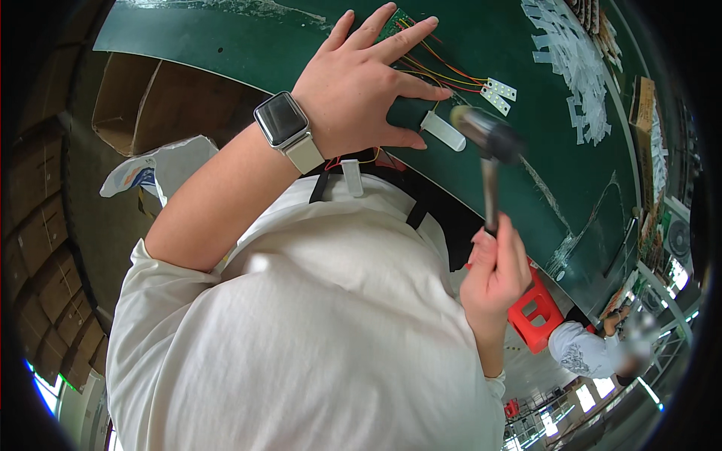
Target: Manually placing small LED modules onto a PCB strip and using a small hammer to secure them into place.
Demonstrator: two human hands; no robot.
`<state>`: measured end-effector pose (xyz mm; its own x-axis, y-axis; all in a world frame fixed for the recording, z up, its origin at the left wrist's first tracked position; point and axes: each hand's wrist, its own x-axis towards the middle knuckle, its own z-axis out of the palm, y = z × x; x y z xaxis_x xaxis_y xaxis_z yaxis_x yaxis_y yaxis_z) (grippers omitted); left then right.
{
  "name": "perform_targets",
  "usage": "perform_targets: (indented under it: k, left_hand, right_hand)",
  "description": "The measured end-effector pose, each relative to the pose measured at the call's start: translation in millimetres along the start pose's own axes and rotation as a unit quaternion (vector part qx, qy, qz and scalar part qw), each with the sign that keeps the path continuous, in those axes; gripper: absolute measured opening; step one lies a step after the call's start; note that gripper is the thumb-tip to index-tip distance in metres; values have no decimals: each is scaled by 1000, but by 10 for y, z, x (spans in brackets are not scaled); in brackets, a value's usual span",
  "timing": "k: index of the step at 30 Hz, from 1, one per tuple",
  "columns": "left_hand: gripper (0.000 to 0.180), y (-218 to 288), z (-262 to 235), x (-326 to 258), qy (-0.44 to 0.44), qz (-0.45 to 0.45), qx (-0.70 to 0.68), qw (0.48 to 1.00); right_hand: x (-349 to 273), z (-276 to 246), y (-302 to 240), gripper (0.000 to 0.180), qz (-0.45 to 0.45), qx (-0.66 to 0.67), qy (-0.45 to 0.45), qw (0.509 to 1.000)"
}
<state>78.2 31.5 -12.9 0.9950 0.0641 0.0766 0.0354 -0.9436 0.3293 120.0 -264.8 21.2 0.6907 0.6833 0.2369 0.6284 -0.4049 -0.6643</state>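
My left hand [361,94], with a watch [281,120] on its wrist, is spread over the green table. Its fingers reach across a green circuit board [394,25] and the red, yellow and black wires running from it. Those wires lead to two small white LED strips [499,89]. Close to the left thumb and index finger lies a flat white plastic piece [445,132]. My right hand [496,272] is closed round the handle of a hammer [490,188]. The hammer's blurred head is raised near the white piece; whether they touch I cannot tell.
A second white piece [352,178] hangs with wires at the table's near edge. Many white strips [575,71] lie at the far right. A cardboard box [162,101] stands left, a red stool [535,312] right. Another person [590,349] sits beyond it.
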Motion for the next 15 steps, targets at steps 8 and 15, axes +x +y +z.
perform_targets:
  k: [8,15]
  left_hand:
    - [59,-24,25,-32,7,11,1,1000]
    - [55,17,-47,4,-10,0,7,1000]
  right_hand:
    - [-59,-39,22,27,33,-88,-66,993]
    - [-265,19,161,26,124,19,-35,992]
